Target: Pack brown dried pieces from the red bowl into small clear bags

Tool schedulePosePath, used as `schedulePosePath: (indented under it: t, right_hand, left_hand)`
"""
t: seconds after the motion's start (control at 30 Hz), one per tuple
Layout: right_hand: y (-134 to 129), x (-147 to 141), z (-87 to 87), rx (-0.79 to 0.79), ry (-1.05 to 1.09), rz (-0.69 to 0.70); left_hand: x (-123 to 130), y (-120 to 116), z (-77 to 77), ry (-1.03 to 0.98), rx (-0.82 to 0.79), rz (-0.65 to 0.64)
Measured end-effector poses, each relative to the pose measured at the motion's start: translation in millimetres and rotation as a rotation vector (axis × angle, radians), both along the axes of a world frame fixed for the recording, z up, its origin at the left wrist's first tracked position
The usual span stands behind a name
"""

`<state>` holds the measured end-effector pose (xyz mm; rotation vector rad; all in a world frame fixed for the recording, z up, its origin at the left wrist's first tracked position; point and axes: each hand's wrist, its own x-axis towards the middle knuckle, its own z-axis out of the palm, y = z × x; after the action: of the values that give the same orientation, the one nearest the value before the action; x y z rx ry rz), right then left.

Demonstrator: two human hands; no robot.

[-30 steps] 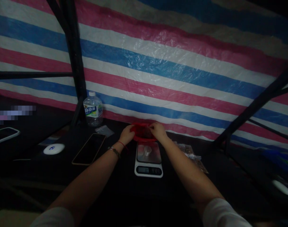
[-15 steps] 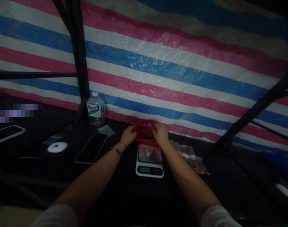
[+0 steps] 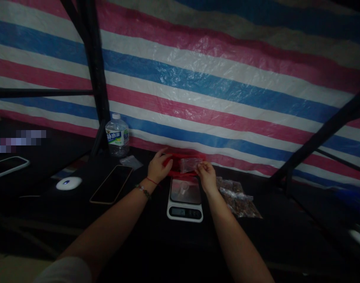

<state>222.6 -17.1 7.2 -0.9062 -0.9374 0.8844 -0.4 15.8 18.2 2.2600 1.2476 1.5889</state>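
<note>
My right hand [image 3: 207, 176] pinches a clear plastic bag [image 3: 188, 165] at its right end, above a red plastic bag [image 3: 175, 173]. Fingers spread, my left hand [image 3: 159, 167] is at the red bag's left edge, and its thumb seems to touch it. What the red bag holds is too dark to make out. Just in front stands a white digital scale [image 3: 169, 207] with a metal plate. On that plate rests a small clear object [image 3: 183, 188], perhaps a little cup. Several clear bags with brown contents [image 3: 239, 200] lie right of my right forearm.
Left of the scale are a dark phone [image 3: 111, 184], a small clear bag [image 3: 131, 162] and a clear labelled bottle [image 3: 117, 135]. Farther left lie a white rounded device [image 3: 69, 183] and a second phone [image 3: 10, 167]. Behind hangs a striped plastic sheet [image 3: 197, 102] with dark frame bars [image 3: 97, 70].
My right hand has drawn the clear bag up and to the right, so it shows flat over the red bag. My left fingers have spread apart. The view has shifted slightly.
</note>
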Motion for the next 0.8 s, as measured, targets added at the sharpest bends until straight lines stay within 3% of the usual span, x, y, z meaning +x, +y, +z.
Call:
schedulePosePath:
  t: [0.1, 0.17, 0.27, 0.47, 0.67, 0.8]
  right_hand:
    - [-9.9, -7.0, 0.3, 0.030, 0.080, 0.033]
    - [-13.2, -10.0, 1.5, 0.032, 0.089, 0.060]
    - [-14.2, -9.4, 2.6, -0.006, 0.046, 0.070]
    - [-15.4, -2.6, 5.6, -0.008, -0.115, -0.037]
    - [-21.6, -8.8, 9.4, 0.076, -0.157, 0.088]
    - [-20.3, -7.5, 5.3, 0.049, -0.245, 0.053]
  left_hand:
    - [8.5, -11.3, 3.4, 0.073, -0.039, -0.209]
    - [15.4, -15.4, 2.0, 0.089, -0.140, -0.259]
    - [21.5, -15.3, -1.7, 0.010, -0.230, -0.259]
    - [20.0, -6.3, -6.7, -0.124, -0.232, -0.255]
    - [22.3, -9.7, -8.7, -0.054, -0.190, -0.318]
    - [23.8, -13.3, -6.3, -0.002, -0.198, -0.306]
